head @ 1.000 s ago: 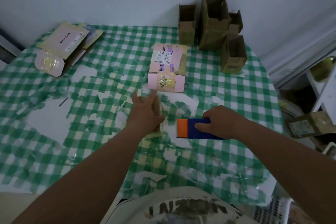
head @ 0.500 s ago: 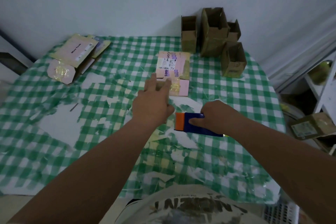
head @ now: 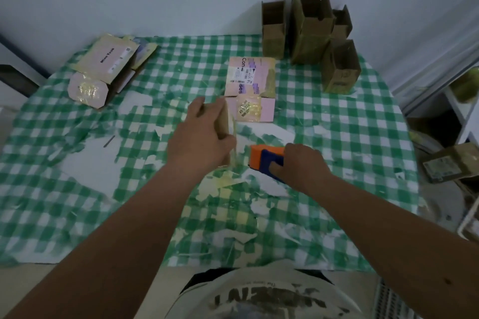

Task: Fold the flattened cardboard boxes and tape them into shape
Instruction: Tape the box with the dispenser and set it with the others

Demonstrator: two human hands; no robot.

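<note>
My left hand (head: 201, 137) grips a small brown cardboard box (head: 225, 122) at the table's middle, mostly hidden under the fingers; a yellowish strip of tape (head: 234, 147) hangs down its right side. My right hand (head: 302, 163) holds a blue and orange tape dispenser (head: 261, 159) just right of that box, low over the table. A flattened pink box (head: 250, 88) with labels lies just beyond my left hand. A pile of flattened pink and tan boxes (head: 106, 67) lies at the far left.
Several folded brown boxes (head: 311, 31) stand upright at the far right against the wall. The table has a worn green checked cloth (head: 337, 124) with tape scraps. A shelf (head: 466, 101) and a taped box (head: 451, 163) sit off the right edge.
My left hand has moved forward toward the pink box and lifted the small brown box upright, with tape trailing from it. My right hand stayed on the dispenser.
</note>
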